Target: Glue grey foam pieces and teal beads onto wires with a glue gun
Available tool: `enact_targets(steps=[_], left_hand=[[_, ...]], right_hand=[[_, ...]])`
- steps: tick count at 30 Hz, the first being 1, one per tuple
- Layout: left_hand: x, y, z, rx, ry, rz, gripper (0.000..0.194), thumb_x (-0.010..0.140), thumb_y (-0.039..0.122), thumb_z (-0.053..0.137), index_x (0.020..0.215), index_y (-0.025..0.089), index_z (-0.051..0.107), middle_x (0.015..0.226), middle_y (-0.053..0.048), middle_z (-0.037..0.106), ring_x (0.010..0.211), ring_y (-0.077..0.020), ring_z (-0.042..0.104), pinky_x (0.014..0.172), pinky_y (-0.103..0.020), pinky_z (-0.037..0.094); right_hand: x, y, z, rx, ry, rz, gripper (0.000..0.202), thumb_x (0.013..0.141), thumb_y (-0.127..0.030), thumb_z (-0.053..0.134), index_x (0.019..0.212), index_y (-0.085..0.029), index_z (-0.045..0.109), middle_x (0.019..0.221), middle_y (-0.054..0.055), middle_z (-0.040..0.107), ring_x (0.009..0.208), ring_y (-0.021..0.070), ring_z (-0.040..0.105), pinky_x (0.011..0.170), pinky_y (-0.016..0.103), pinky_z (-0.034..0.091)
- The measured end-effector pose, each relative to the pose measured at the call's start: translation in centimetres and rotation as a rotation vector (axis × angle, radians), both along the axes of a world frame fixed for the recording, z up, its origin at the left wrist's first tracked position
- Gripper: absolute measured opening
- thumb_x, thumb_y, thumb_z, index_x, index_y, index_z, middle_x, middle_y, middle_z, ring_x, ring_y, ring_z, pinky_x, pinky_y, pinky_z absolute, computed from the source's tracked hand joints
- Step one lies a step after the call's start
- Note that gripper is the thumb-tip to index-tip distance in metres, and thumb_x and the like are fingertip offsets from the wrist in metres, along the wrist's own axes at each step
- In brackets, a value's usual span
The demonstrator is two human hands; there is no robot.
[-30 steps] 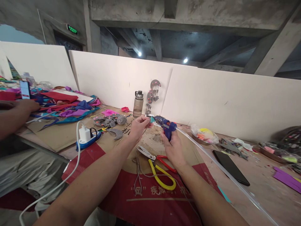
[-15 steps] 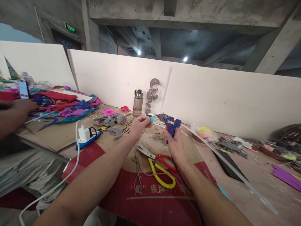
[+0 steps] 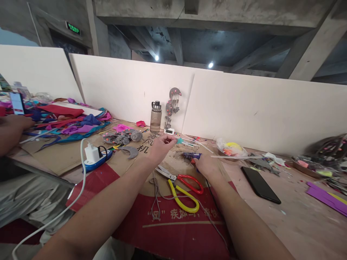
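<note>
My left hand (image 3: 164, 146) is closed in a pinch on a small teal star-shaped piece (image 3: 179, 141), held out above the cardboard. My right hand (image 3: 208, 167) is wrapped round a blue glue gun (image 3: 192, 155), low over the cardboard with its nozzle toward the left. A long clear glue stick (image 3: 238, 156) sticks out of the gun's back to the right. Below my hands lie scissors (image 3: 173, 177) with one yellow and one red handle. A loop of grey cord (image 3: 155, 195) lies beside their blades.
Red-and-brown cardboard (image 3: 173, 234) covers the work spot. A water bottle (image 3: 155, 117) and a grey moon-shaped hanging ornament (image 3: 175, 92) are at the white panel. A power strip (image 3: 97, 161) lies left, a black phone (image 3: 260, 185) right. Another person's hand (image 3: 16, 124) is far left.
My right hand has lowered the glue gun from beside the teal piece toward the cardboard, and the glue stick has swung level. My left hand still holds the piece. The view has shifted slightly.
</note>
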State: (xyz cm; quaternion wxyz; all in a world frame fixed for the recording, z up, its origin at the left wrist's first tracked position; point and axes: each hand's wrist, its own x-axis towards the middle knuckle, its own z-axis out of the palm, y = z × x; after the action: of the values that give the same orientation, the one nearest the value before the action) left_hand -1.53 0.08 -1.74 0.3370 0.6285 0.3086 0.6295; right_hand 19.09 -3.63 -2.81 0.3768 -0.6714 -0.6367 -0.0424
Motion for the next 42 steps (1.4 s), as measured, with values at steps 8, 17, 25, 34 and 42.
enact_targets(steps=[8, 17, 25, 34, 42], left_hand=[[0.4, -1.3, 0.7, 0.404, 0.203, 0.33, 0.006, 0.073, 0.015, 0.067, 0.069, 0.019, 0.065, 0.087, -0.005, 0.067, 0.092, -0.0182, 0.06, 0.083, -0.033, 0.045], [1.2, -2.5, 0.6, 0.213, 0.179, 0.123, 0.005, 0.076, 0.018, 0.061, 0.072, 0.018, 0.064, 0.077, -0.003, 0.067, 0.072, -0.0142, 0.06, 0.068, -0.028, 0.047], [1.9, -2.7, 0.6, -0.12, -0.025, -0.15, 0.016, 0.072, 0.031, 0.069, 0.075, 0.016, 0.062, 0.067, 0.001, 0.062, 0.059, -0.0098, 0.055, 0.06, -0.024, 0.044], [1.7, -2.4, 0.5, -0.188, -0.032, -0.228, 0.022, 0.072, 0.037, 0.07, 0.077, 0.016, 0.07, 0.067, -0.001, 0.064, 0.059, -0.0107, 0.056, 0.06, -0.025, 0.043], [1.8, -2.2, 0.2, -0.196, -0.071, -0.209, 0.021, 0.071, 0.037, 0.071, 0.075, 0.016, 0.07, 0.064, 0.0, 0.063, 0.058, -0.01, 0.054, 0.058, -0.024, 0.041]], right_hand=[[-6.3, -2.0, 1.5, 0.036, 0.782, 0.481, 0.024, 0.074, -0.043, 0.061, 0.077, -0.023, 0.049, 0.072, -0.001, 0.06, 0.072, 0.0166, 0.058, 0.07, 0.03, 0.044], [-7.8, -2.8, 1.4, -0.022, 1.283, 0.648, 0.038, 0.065, -0.036, 0.074, 0.087, -0.025, 0.044, 0.066, -0.009, 0.054, 0.055, 0.0092, 0.049, 0.06, 0.027, 0.046], [-6.7, -2.6, 1.3, 0.094, 0.902, 0.48, 0.022, 0.077, -0.042, 0.061, 0.079, -0.02, 0.056, 0.07, -0.003, 0.056, 0.06, 0.0102, 0.044, 0.054, 0.023, 0.036], [-6.2, -2.9, 1.7, 0.107, 0.755, 0.37, 0.022, 0.079, -0.042, 0.056, 0.077, -0.021, 0.059, 0.066, -0.003, 0.055, 0.055, 0.0114, 0.04, 0.054, 0.025, 0.035], [-6.1, -3.3, 2.1, 0.106, 0.634, 0.339, 0.027, 0.081, -0.045, 0.053, 0.071, -0.021, 0.059, 0.065, -0.002, 0.054, 0.06, 0.0133, 0.042, 0.058, 0.026, 0.035]])
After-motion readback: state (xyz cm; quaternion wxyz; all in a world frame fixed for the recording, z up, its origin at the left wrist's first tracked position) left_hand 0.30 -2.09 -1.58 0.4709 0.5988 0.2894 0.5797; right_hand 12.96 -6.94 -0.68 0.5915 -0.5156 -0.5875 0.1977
